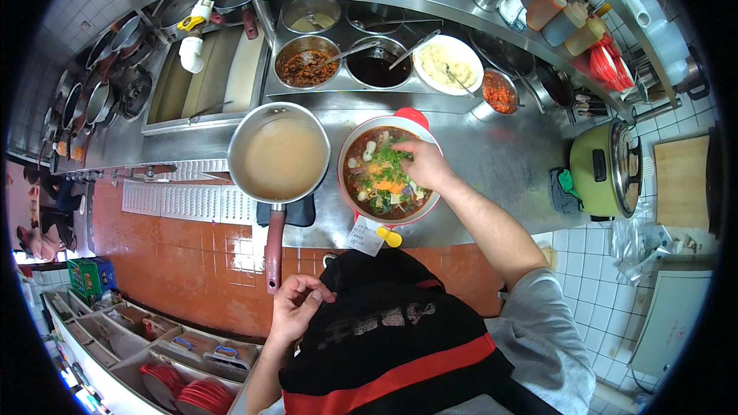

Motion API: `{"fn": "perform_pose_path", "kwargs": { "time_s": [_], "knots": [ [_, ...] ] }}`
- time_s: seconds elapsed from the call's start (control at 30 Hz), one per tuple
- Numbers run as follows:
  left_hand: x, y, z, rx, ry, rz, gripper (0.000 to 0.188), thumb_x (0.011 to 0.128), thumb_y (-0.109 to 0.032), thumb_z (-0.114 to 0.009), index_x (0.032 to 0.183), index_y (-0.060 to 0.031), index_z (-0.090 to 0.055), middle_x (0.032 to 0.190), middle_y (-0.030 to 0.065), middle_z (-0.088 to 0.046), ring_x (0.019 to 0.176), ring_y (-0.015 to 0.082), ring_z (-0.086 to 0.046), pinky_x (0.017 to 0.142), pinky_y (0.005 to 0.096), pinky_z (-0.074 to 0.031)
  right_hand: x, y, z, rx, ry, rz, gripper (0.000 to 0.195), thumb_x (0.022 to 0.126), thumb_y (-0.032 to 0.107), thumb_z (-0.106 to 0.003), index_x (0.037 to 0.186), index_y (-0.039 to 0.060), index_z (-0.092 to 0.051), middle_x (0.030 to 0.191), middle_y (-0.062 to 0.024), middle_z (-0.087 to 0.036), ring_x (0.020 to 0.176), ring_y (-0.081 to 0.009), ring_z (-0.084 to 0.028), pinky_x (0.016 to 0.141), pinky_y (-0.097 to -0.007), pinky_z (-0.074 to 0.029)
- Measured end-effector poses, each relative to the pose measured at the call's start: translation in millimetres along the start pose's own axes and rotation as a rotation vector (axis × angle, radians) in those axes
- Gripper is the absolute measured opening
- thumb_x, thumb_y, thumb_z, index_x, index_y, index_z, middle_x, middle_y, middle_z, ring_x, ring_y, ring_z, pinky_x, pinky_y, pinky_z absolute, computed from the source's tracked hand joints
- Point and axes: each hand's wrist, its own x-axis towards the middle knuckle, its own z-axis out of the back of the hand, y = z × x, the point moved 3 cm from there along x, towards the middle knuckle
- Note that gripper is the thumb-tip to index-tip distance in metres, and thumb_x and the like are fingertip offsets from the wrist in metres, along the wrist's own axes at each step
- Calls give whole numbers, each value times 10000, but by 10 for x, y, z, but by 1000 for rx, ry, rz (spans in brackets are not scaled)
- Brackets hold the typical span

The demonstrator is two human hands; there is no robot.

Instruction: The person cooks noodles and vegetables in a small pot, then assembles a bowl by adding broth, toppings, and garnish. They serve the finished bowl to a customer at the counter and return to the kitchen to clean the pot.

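Observation:
My right hand (425, 162) reaches over a red-rimmed white pot (425, 131), its fingertips at the chopped green herbs (387, 160) heaped on a dark red soup. Whether herbs are pinched between those fingers is hidden. Orange pieces, pale slices and leafy greens (377, 199) show around the heap. My left hand (301, 304) hangs before the black apron (398, 311), fingers loosely curled and nothing seen in it. Nearest to that hand is the brown handle (275, 251) of a steel saucepan (237, 144) filled with cloudy tan broth (282, 153).
A printed slip (365, 235) and a yellow clip (390, 236) lie at the counter edge. Behind stand a chili-flake pot (308, 66), a dark sauce pot (377, 67), a white bowl of minced garlic (447, 63) and chopped red chili (499, 92). A green cooker (597, 167) stands right.

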Motion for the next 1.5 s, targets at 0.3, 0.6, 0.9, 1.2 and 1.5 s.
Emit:
{"fn": "perform_pose_path", "kwargs": {
  "time_s": [0.3,0.6,0.9,1.2,1.5],
  "knots": [
    [-123,10,177,65,-41,-11,107,962,59,-509,1047,-4,-523,895,92,-655,855,167,-658,876,349,-543,-36,-85,25,-242,-97,-92,283,827,178,-734,1099,106,-699,1082,-181,-684,961,-355,-667,872,-438,-534],
    [52,16,98,99,-18,-26,110,967,45,-524,1060,-13,-530,909,90,-663,856,159,-659,848,317,-535,-207,-14,222,-93,-190,-24,255,787,119,-727,1041,109,-724,1027,-104,-708,992,-320,-657,889,-407,-529],
    [590,-211,-236,165,6,-34,118,961,43,-538,1073,5,-538,935,96,-663,868,155,-651,837,301,-526,200,-61,66,-487,40,235,250,817,177,-711,1059,120,-724,1217,-94,-621,1140,-323,-565,968,-425,-462],
    [894,-105,-357,236,-72,31,101,974,11,-540,1074,-3,-528,896,110,-679,833,186,-673,802,329,-547,-302,12,273,-320,313,423,809,765,41,-629,1506,244,-377,1518,-212,-368,1303,-365,-495,1029,-522,-443],
    [1085,-196,-569,153,-214,29,69,970,0,-544,1038,8,-535,857,109,-676,809,181,-661,797,318,-534,1362,-541,2595,230,-981,40,740,764,200,-818,1360,-13,-433,1187,-184,-634,1056,-264,-648,893,-369,-530]
  ]
}}
